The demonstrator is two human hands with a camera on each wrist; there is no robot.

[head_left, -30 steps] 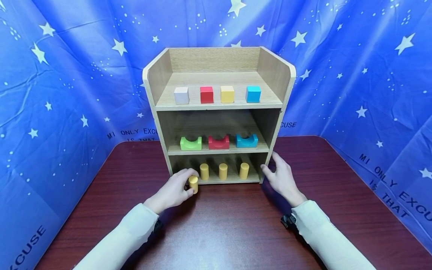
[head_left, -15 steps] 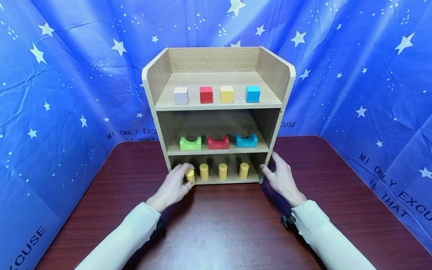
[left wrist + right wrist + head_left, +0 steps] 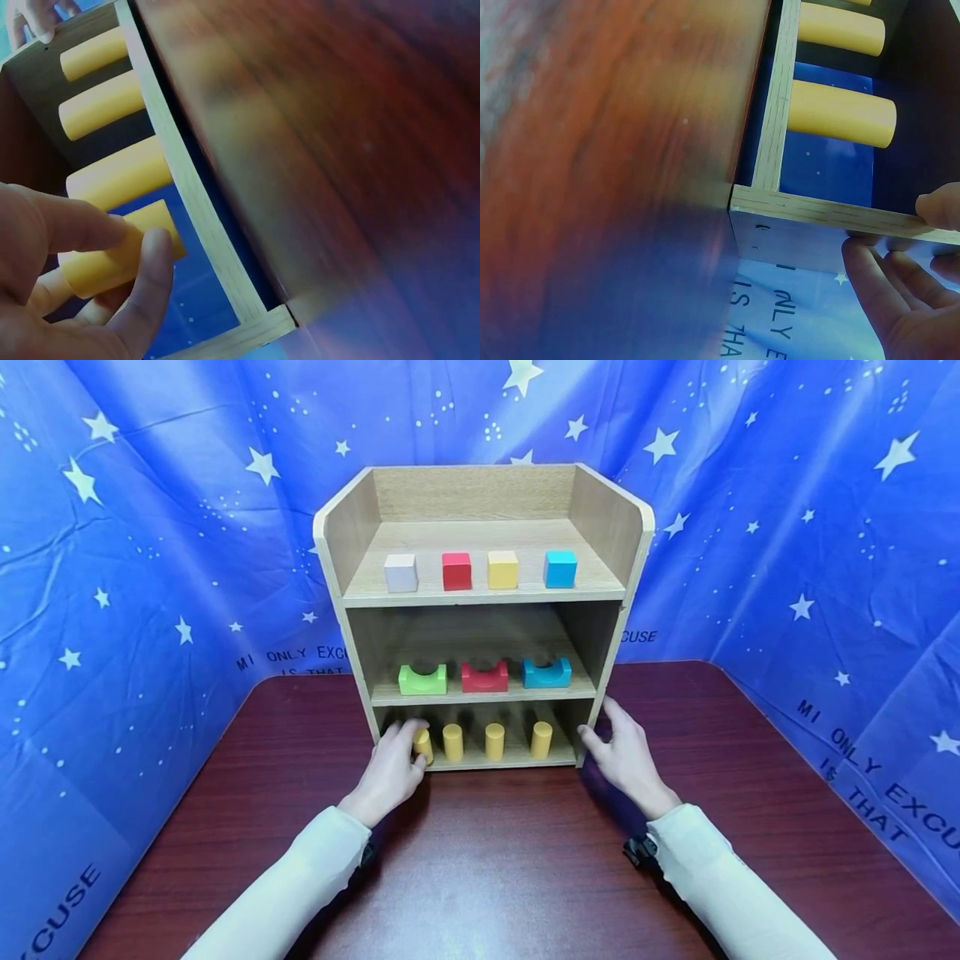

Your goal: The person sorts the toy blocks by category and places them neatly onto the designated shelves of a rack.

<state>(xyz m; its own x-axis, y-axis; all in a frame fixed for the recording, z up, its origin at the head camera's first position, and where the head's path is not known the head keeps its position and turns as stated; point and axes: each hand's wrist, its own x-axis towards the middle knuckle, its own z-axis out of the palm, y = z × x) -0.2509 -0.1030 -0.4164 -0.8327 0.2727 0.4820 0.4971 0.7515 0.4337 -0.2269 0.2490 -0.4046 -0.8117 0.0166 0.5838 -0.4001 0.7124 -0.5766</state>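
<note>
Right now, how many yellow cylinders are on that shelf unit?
4, all upright in a row on the bottom shelf: the leftmost cylinder held by the left hand, then the second, the third and the rightmost. None seems hidden.

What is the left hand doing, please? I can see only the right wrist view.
Observer: The left hand pinches the leftmost yellow cylinder inside the bottom bay of the shelf unit.
Operator: Thank you. Is that cylinder upright?
Observer: Roughly upright in the head view, in line with the three other yellow cylinders.
Operator: And what sits above them?
Observer: On the middle shelf are a green arch block, a red arch block and a blue arch block.
</note>
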